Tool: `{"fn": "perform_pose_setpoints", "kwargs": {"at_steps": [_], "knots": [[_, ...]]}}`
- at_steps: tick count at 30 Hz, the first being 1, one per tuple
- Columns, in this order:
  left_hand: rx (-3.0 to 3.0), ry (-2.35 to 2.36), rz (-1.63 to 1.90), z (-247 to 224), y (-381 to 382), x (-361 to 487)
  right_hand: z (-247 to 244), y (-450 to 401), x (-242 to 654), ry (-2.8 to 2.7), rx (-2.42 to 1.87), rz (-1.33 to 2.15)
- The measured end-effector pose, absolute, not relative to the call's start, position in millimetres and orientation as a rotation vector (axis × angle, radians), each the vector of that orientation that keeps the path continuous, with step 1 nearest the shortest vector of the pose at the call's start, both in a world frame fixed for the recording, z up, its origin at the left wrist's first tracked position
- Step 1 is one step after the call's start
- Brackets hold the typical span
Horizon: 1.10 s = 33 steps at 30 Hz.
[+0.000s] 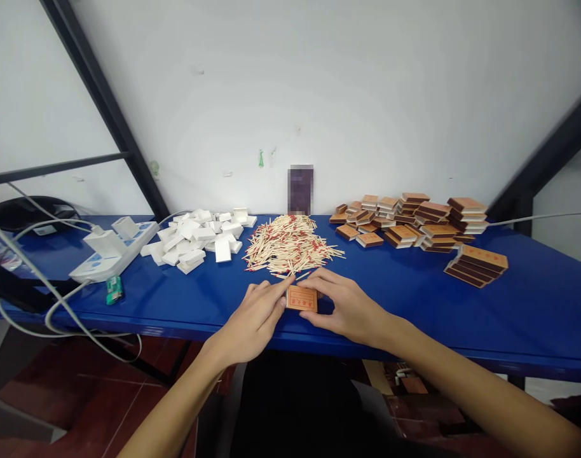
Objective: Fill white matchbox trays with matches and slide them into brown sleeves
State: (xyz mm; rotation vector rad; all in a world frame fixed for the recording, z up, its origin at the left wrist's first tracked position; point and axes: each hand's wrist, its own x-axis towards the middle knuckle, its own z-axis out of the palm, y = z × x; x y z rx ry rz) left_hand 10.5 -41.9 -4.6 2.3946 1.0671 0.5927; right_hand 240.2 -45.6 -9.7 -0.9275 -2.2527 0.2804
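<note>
Matchbox [302,298] between two hands, at the lower middle of the frame, near the front edge of the blue table [390,289].
The right hand [351,308] grasps the box with thumb and fingers from its right side; the left hand [255,318] has its thumb and index finger at the left end, but I cannot tell if it grips. The orange face with red print is turned upward. Just beyond the hands, in the centre, lies a heap of red-tipped matches [290,245]. White boxes [195,234] are piled at centre left, and orange-brown boxes [436,232] at centre right.
</note>
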Motion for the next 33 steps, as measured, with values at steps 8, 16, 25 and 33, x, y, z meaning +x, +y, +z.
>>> {"fn": "perform_pose_setpoints", "kwargs": {"at_steps": [8, 16, 25, 33], "knots": [[2.424, 1.071, 0.539, 1.0, -43.8, 13.1, -3.6, -56.7, 257.8, -2.266, -0.994, 0.134], [2.394, 1.115, 0.606, 1.1, -42.8, 18.6, -10.4, -90.5, 360.0, -1.951, -1.576, -0.246], [2.494, 1.106, 0.615, -2.5, -40.4, 19.7, 13.9, -114.4, 436.5, -1.567, -1.787, -0.746], [2.526, 1.113, 0.599, -2.7, -38.3, 18.7, 15.3, -78.7, 478.9, -1.546, -1.848, -0.114]]}}
